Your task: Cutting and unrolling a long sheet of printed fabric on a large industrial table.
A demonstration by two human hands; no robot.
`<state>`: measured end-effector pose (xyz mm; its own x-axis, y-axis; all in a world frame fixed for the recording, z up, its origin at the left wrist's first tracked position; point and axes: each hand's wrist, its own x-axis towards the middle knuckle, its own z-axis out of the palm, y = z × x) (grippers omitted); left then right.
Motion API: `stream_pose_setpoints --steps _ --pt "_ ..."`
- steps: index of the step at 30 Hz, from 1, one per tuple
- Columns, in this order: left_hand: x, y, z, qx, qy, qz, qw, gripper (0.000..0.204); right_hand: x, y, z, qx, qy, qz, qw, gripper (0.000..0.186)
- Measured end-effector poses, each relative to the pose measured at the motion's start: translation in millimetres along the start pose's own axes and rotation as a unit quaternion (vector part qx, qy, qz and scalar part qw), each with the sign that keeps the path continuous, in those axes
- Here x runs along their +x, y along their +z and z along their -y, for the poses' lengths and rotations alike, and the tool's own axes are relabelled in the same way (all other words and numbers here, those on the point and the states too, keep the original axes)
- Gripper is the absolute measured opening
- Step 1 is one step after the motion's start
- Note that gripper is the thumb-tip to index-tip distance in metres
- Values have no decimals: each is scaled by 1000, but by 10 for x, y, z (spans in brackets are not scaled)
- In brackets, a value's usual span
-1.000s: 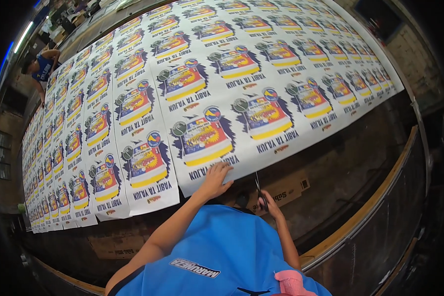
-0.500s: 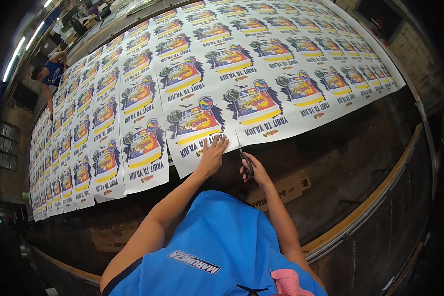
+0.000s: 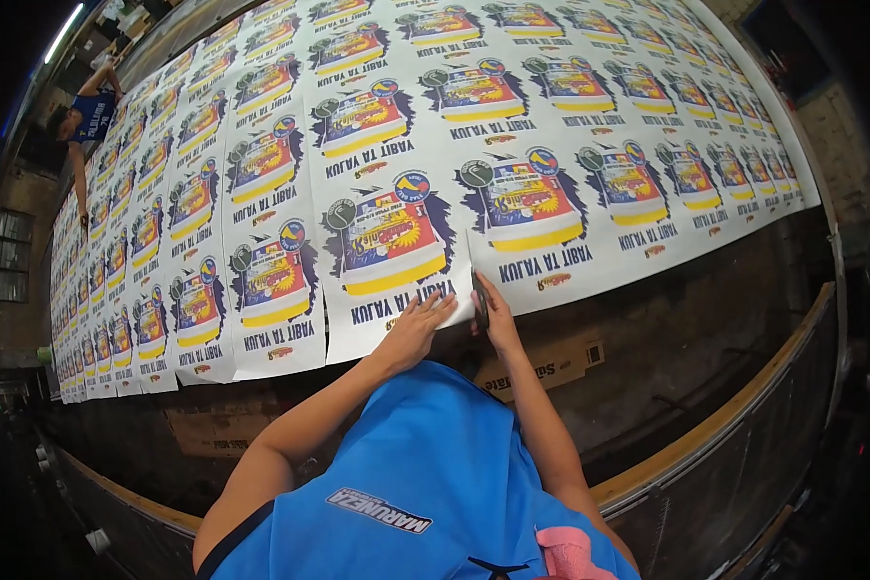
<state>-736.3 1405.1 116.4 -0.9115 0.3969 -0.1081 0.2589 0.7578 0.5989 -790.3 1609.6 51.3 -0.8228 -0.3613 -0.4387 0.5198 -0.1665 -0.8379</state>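
Note:
A broad white printed sheet (image 3: 561, 285) carries repeated colourful designs in rows, and a slit runs into it from its near edge. My left hand (image 3: 416, 331) lies on the strip left of the slit, palm down with fingers stretched out over the lettering. In my right hand (image 3: 498, 314) is a pair of scissors (image 3: 479, 302) with dark handles, at the near edge where the slit begins. The blades point away from me along the slit; how wide they are apart is hard to make out.
Across the table at far left, another person (image 3: 92, 116) in a dark blue top reaches onto the printed strips (image 3: 271, 362). Below the sheet's near edge lies cardboard (image 3: 551, 372). A wooden-topped rail (image 3: 715, 425) curves along the right side.
My right hand has moved forward with the scissors, farther into the sheet's near edge, and the slit now reaches deeper between two designs. My left hand stays on the sheet. The view has shifted.

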Motion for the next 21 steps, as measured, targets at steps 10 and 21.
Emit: stream_pose_setpoints --steps 10,21 --pt "201 -690 360 -340 -31 178 923 50 1849 66 586 -166 -139 13 976 44" --pt "299 -1161 926 -536 -120 261 793 44 4031 566 1600 -194 -88 6 977 46"
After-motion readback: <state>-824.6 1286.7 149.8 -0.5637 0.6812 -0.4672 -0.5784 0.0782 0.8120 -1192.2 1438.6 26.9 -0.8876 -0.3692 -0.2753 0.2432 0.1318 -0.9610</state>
